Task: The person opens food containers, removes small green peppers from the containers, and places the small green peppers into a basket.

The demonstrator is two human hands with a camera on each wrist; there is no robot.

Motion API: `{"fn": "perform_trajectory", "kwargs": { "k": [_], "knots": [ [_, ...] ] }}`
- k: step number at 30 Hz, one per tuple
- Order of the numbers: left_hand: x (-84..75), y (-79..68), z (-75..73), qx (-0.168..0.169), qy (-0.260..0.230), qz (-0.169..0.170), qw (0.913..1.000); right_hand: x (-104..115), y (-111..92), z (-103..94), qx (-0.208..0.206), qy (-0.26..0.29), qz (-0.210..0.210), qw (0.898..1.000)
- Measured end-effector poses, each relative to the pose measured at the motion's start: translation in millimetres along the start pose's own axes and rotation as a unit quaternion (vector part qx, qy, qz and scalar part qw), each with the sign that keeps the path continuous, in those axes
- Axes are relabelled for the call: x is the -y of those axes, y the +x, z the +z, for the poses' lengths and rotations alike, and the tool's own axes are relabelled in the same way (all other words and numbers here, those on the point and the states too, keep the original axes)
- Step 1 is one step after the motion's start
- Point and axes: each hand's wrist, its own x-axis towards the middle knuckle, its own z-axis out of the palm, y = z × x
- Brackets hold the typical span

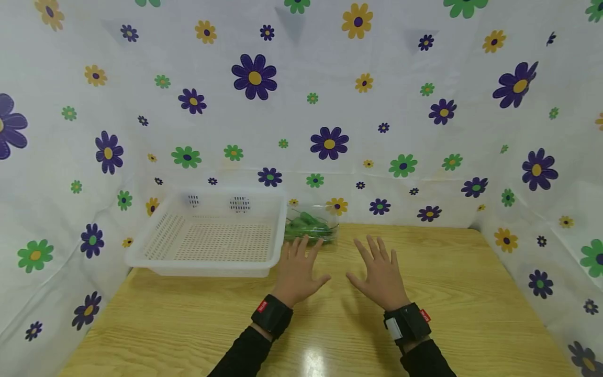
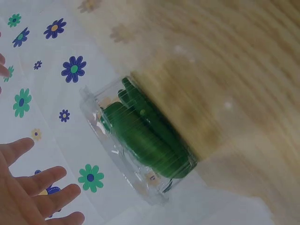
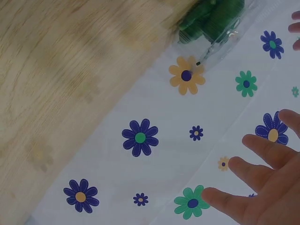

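Both hands are held out over the wooden table with fingers spread and nothing in them. My left hand [image 1: 297, 272] is between the white plastic basket [image 1: 221, 268] and my right hand [image 1: 379, 277]. Just beyond the left fingertips, at the back of the table, lies a clear plastic box [image 1: 332, 213] holding green peppers [image 1: 306, 224]. In the left wrist view the peppers [image 2: 145, 136] show through the clear walls, apart from the left hand [image 2: 28, 197]. The right wrist view catches only part of the peppers [image 3: 213, 21], with the right hand [image 3: 267, 183] apart from them.
The perforated basket stands at the back left of the wooden table [image 1: 452, 283], right beside the clear box. A white cloth [image 1: 292, 115] with printed flowers hangs behind the table and along both sides. Each wrist wears a black strap [image 1: 272, 316].
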Motion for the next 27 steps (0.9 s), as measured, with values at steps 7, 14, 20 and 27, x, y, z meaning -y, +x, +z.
{"fn": "perform_trajectory", "kwargs": {
  "k": [7, 14, 20, 27],
  "knots": [
    [-0.6, -2.9, -2.1, -0.024, -0.007, 0.011, 0.9996, 0.3, -1.0, -3.5, -0.014, 0.005, -0.009, 1.0],
    [0.2, -3.9, -9.4, -0.046, 0.001, 0.009, 0.9989, 0.1, 0.3, -3.1, -0.07, 0.019, -0.038, 0.997],
    [3.4, -7.8, -9.4, -0.061, -0.007, 0.006, 0.9981, -1.2, 3.8, 5.2, -0.116, 0.041, -0.073, 0.99],
    [7.0, -0.9, -3.6, -0.088, 0.005, 0.028, 0.9957, -4.6, 17.4, 18.0, -0.115, 0.033, -0.104, 0.987]
  ]
}}
